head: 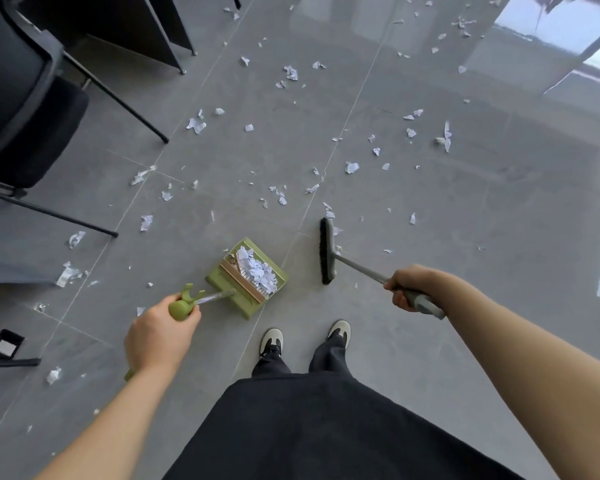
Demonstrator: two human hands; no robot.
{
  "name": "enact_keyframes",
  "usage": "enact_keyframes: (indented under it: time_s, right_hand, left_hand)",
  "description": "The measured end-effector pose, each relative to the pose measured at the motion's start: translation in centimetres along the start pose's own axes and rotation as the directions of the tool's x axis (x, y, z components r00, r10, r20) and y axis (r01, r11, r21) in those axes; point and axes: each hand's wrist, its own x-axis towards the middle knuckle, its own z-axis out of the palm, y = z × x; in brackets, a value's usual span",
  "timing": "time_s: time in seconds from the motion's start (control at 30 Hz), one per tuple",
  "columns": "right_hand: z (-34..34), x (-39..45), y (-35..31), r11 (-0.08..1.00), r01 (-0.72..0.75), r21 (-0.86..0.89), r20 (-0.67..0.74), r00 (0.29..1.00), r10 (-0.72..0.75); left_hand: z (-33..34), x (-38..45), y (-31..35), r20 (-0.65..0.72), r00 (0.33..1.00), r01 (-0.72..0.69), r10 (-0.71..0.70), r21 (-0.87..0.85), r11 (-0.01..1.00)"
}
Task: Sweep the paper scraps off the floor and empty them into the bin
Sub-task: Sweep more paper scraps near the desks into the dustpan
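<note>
The left hand grips the green dustpan handle; the pan holds a heap of scraps. The right hand grips the broom, apparently touching the floor beside the pan. Loose scraps lie scattered beyond both.

Below my left grip the green dustpan sits on the floor, holding a heap of white paper scraps. Ahead of my right grip the black-bristled broom rests beside it. More torn scraps lie scattered beyond both.
</note>
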Motion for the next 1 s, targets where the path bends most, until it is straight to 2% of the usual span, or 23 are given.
enact_keyframes:
  time_s: [0.13,0.27,0.4,0.57,0.83,1.0]
  right_hand:
    - [-4.9,0.6,1.2,1.0,-0.024,-0.01,-0.018,1.0,0.024]
    - [-8.2,0.9,1.9,0.999,0.011,-0.035,-0.04,0.999,-0.012]
    - [-10.1,0.7,1.9,0.999,0.022,-0.042,0.007,1.0,-0.022]
    - [-12.2,-0.7,3.4,0.965,0.065,-0.254,-0.014,0.997,-0.071]
    - [-14.4,0.1,5.1,0.887,-0.007,-0.462,-0.044,0.999,-0.015]
    - [-14.9,1.3,3.8,0.813,0.016,-0.582,-0.122,0.987,-0.107]
  left_hand:
    - [0.8,-0.9,3.8,0.0,1.0,-0.006,0.006,-0.011,1.0]
    - [2.4,-2.3,7.2,0.005,1.0,-0.005,0.005,-0.042,0.999]
    - [3.4,-3.1,9.4,0.005,1.0,-0.016,0.016,-0.045,0.999]
    - [3.5,-3.2,11.1,0.015,0.999,-0.031,0.032,-0.041,0.999]
    - [4.1,-3.0,13.1,0.023,0.998,-0.056,0.056,-0.016,0.998]
    - [4.6,-3.0,14.2,0.028,0.998,-0.065,0.065,-0.009,0.998]
